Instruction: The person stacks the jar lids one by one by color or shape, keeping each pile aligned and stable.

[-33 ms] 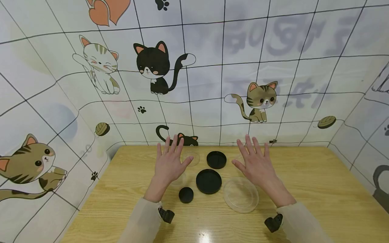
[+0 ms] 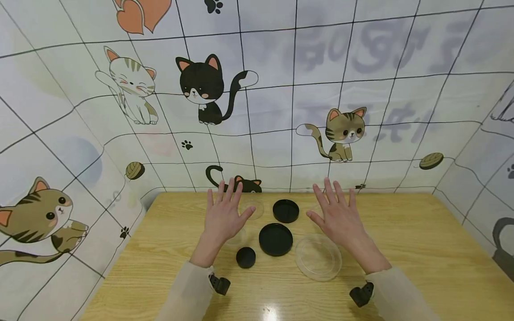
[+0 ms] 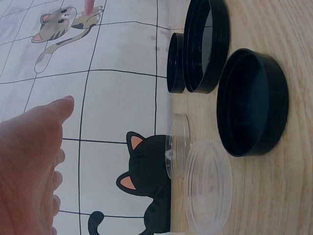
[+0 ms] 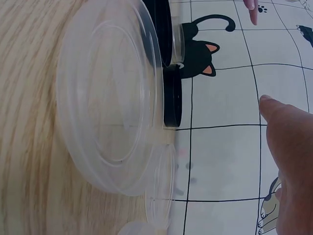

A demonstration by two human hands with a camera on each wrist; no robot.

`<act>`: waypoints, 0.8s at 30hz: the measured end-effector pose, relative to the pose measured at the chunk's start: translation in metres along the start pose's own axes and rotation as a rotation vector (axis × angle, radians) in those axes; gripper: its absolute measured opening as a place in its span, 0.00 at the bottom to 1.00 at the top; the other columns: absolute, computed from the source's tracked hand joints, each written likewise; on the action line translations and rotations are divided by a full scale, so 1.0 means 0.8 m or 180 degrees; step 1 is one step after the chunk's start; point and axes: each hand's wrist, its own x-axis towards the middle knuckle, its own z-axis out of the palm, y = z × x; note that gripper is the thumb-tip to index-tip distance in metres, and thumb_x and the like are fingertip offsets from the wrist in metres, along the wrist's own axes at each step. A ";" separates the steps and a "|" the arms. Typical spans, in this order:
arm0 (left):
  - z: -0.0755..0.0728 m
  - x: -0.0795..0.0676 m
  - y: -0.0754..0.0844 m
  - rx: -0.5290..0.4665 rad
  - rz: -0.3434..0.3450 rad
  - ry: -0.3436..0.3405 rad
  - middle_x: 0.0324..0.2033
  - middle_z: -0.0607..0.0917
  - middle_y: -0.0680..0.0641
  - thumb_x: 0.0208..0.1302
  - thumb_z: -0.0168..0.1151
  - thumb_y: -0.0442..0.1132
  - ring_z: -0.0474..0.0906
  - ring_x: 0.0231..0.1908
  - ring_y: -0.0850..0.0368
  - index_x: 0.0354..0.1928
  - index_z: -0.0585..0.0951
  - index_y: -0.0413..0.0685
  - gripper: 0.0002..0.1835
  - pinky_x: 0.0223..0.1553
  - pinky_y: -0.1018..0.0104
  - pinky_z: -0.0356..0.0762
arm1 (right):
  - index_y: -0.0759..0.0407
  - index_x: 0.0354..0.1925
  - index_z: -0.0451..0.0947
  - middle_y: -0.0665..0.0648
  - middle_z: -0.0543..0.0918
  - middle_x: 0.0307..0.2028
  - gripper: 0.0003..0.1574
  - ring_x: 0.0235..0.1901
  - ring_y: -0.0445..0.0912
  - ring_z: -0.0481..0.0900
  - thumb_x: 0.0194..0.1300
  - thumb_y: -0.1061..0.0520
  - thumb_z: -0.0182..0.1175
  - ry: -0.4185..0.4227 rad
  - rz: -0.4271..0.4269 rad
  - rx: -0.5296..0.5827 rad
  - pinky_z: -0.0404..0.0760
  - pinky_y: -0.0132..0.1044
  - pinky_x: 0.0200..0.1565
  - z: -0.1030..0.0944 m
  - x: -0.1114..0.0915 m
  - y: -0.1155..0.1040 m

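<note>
Both hands are held over the table with fingers straight and spread, holding nothing. My left hand (image 2: 225,216) overlaps two small clear round lids (image 2: 255,210) in the head view. In the left wrist view, these clear lids (image 3: 209,188) lie flat beside the black dishes. Between the hands are three black round shallow dishes: a large one (image 2: 275,240), a medium one (image 2: 286,211) behind it and a small one (image 2: 246,257) in front. My right hand (image 2: 339,218) is nearest a large clear round lid (image 2: 318,272). Another clear lid (image 4: 160,188) shows past it in the right wrist view.
The pieces lie on a light wooden table (image 2: 405,249). Behind it and at its sides hangs a white cloth (image 2: 273,107) printed with cats and grid lines. A black wrist camera (image 2: 219,284) sits at the left cuff, another (image 2: 362,294) at the right.
</note>
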 end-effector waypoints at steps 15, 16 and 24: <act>-0.002 -0.006 0.002 -0.0033 -0.0010 0.0002 0.80 0.51 0.44 0.74 0.47 0.70 0.39 0.79 0.43 0.82 0.56 0.52 0.44 0.74 0.36 0.36 | 0.57 0.81 0.51 0.68 0.47 0.79 0.49 0.77 0.67 0.44 0.77 0.35 0.53 0.0005 0.0011 -0.0034 0.39 0.73 0.69 -0.010 -0.010 0.002; -0.002 -0.006 0.002 -0.0032 -0.0012 0.0000 0.80 0.51 0.44 0.74 0.47 0.70 0.39 0.79 0.43 0.82 0.55 0.52 0.44 0.74 0.36 0.36 | 0.57 0.81 0.50 0.68 0.47 0.79 0.49 0.77 0.67 0.44 0.77 0.35 0.53 0.0002 0.0009 -0.0045 0.40 0.74 0.69 -0.010 -0.010 0.002; -0.006 -0.004 0.001 -0.0004 -0.0009 0.0049 0.80 0.52 0.44 0.74 0.47 0.69 0.42 0.79 0.42 0.82 0.55 0.52 0.44 0.74 0.36 0.35 | 0.57 0.81 0.51 0.69 0.47 0.79 0.49 0.77 0.67 0.44 0.76 0.36 0.54 0.0050 -0.0013 -0.0012 0.40 0.73 0.69 -0.009 -0.010 0.002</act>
